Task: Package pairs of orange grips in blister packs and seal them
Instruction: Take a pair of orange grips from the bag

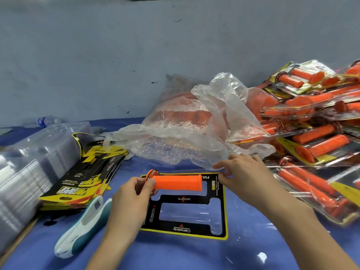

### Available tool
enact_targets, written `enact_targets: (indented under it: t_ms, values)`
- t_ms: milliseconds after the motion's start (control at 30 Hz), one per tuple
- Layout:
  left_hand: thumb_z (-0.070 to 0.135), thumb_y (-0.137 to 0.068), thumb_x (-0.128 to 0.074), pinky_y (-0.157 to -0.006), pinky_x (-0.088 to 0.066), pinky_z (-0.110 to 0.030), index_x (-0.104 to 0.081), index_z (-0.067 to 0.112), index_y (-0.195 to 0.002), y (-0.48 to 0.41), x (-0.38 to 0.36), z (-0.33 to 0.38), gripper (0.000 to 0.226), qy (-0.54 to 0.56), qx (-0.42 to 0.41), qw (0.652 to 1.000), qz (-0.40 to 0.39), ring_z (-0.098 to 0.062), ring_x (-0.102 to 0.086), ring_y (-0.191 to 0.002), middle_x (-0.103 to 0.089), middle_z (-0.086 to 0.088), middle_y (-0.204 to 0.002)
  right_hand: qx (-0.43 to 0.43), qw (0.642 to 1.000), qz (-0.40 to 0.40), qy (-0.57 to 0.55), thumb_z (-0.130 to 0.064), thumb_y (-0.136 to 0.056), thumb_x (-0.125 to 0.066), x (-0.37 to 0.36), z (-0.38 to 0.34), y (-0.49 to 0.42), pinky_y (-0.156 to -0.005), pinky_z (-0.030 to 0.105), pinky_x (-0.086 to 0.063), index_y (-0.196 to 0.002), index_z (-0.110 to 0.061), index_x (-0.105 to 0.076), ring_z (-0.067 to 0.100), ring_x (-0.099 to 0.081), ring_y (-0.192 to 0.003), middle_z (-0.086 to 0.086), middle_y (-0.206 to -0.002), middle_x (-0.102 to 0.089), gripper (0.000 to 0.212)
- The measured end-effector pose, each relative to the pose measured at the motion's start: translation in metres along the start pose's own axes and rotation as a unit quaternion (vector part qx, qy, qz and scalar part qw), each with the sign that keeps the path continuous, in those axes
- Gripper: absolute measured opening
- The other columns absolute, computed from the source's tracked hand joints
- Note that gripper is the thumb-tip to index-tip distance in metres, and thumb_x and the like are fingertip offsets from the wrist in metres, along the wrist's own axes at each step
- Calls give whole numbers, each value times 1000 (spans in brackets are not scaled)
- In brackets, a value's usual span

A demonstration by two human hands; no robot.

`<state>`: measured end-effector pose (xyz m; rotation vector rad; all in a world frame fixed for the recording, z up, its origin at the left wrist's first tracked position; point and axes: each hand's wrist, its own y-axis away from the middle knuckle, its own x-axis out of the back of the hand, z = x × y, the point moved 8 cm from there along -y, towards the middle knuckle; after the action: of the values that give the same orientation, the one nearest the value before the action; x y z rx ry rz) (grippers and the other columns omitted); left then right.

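An open blister pack with a black and yellow card (218,215) lies flat on the blue cloth in front of me. My left hand (134,193) grips the flanged end of an orange grip (179,182), held level over the pack's far cavity. The near cavity holds nothing. My right hand (239,172) hovers at the pack's far right corner beside the grip's free end, fingers loosely curled, next to the edge of a clear plastic bag (187,137) with more orange grips inside.
A pile of sealed packs with orange grips (315,137) fills the right side. Stacked clear blister shells (29,168) and printed cards (83,184) lie at the left. A white and teal handheld tool (85,223) rests near my left forearm. A water bottle (46,121) lies by the wall.
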<state>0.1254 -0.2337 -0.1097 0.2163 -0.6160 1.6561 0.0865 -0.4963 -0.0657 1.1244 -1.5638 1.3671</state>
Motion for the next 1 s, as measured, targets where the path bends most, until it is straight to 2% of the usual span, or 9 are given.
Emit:
enact_targets:
  t_ms: [133, 300, 400, 467, 567, 700, 767, 867, 1000]
  values:
    - [46, -91, -61, -63, -41, -17, -63, 30, -76, 5, -8, 0, 22, -44, -5, 999, -5, 4, -62, -74, -69, 14, -70, 27, 999, -21, -8, -42, -97, -46, -13, 3, -9, -99, 34, -32, -125, -45, -59, 12, -48, -105, -16, -101, -55, 31]
    - [46, -93, -58, -68, -41, -32, -53, 32, -70, 7, -11, -1, 27, -121, -11, 993, -4, -1, -57, -72, -61, 15, -66, 36, 998, -43, -22, -42, -97, -47, -27, 13, -9, -98, 32, -31, -127, -46, -57, 13, -46, -106, -15, -100, -54, 31]
    - [53, -94, -51, -67, -43, -35, -55, 30, -79, 10, -17, -1, 27, -184, -25, 982, -17, -15, -59, -81, -61, 13, -74, 38, 998, -45, -25, -43, -97, -47, -32, 17, -10, -97, 32, -32, -126, -46, -57, 13, -45, -105, -19, -97, -49, 31]
    - [54, -94, -50, -63, -40, -34, -55, 29, -87, 11, -18, -3, 27, -221, -28, 975, -26, -17, -56, -80, -61, 12, -77, 39, 998, -44, -31, -42, -97, -47, -34, 18, -10, -94, 31, -33, -125, -47, -58, 13, -45, -102, -20, -94, -47, 31]
    - [49, -95, -52, -61, -39, -33, -53, 31, -88, 10, -17, -4, 19, -211, -33, 977, -24, -9, -52, -71, -59, 11, -74, 33, 997, -48, -45, -42, -96, -47, -37, 21, -11, -90, 30, -32, -124, -47, -57, 13, -45, -102, -19, -97, -53, 30]
    - [47, -96, -50, -61, -39, -30, -50, 34, -90, 10, -17, -4, 14, -209, -43, 977, -27, -4, -52, -71, -58, 15, -76, 30, 997, -52, -45, -41, -96, -46, -37, 22, -12, -87, 29, -32, -125, -46, -57, 13, -45, -103, -16, -105, -58, 31]
    - [48, -97, -47, -64, -40, -31, -51, 34, -92, 9, -17, -4, 16, -203, -46, 978, -27, -9, -55, -78, -59, 18, -78, 26, 997, -58, -43, -40, -97, -44, -38, 22, -11, -90, 30, -34, -126, -45, -57, 14, -46, -106, -15, -111, -59, 32]
    - [45, -99, -44, -70, -45, -36, -59, 31, -87, 5, -17, -8, 24, -175, -32, 984, -27, -22, -60, -88, -65, 10, -78, 20, 998, -46, -43, -41, -99, -41, -35, 21, -9, -97, 32, -34, -127, -43, -57, 15, -47, -112, -12, -117, -57, 32]
    - [49, -96, -48, -71, -49, -37, -59, 34, -78, 2, -20, -12, 26, -187, -11, 981, -50, -22, -61, -90, -60, 14, -69, 36, 998, -24, -38, -41, -101, -39, -36, 7, -10, -101, 30, -32, -130, -42, -55, 16, -47, -113, -11, -118, -55, 33]
